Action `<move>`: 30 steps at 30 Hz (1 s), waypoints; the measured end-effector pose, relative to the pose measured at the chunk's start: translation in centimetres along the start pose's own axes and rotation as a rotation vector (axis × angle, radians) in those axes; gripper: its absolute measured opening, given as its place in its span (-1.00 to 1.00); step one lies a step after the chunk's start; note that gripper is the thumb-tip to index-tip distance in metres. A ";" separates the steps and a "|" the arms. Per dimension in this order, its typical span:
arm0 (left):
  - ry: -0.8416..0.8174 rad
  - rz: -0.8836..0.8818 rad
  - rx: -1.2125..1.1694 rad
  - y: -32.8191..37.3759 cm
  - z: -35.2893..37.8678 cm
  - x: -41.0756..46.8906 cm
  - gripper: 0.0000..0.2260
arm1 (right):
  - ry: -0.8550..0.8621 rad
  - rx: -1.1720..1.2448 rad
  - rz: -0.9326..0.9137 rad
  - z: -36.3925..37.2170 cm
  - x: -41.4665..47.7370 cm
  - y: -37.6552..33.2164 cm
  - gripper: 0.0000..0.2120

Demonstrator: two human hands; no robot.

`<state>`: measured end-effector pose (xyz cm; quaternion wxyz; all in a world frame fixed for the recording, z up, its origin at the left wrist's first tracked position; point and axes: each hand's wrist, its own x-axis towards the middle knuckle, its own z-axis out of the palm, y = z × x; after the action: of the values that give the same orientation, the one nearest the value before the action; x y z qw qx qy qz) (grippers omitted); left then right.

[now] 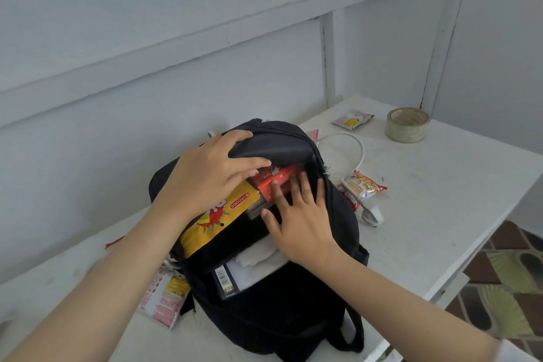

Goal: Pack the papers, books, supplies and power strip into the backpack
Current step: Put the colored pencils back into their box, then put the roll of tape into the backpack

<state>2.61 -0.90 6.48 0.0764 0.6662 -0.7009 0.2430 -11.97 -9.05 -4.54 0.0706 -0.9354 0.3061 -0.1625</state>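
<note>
A black backpack (293, 308) lies open on the white table (440, 185). My left hand (211, 173) grips the raised top flap of the backpack and holds it back. My right hand (299, 214) presses with straight fingers on a red box (279, 182) inside the opening. A yellow snack box (217, 220) sits in the opening to its left. White papers (258, 258) and a book with a barcode (224, 279) stick out of a nearer compartment. The white power strip (371, 213) and its cable (352, 141) lie on the table right of the backpack.
A tape roll (407, 125) stands at the table's back right. Snack packets lie near it (352, 119) and beside the power strip (364, 186). A pink and yellow packet (166, 300) lies left of the backpack. The table's edge drops to a tiled floor (505, 288) on the right.
</note>
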 end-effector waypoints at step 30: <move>-0.154 -0.231 -0.278 6.9 8.2 7.9 -0.60 | 0.103 0.078 0.600 -3.2 6.0 26.6 -0.45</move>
<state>-3.15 -11.67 1.14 0.1414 0.7418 -0.6504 0.0818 -23.08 -34.07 -6.16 0.1359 -0.7904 0.5652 -0.1932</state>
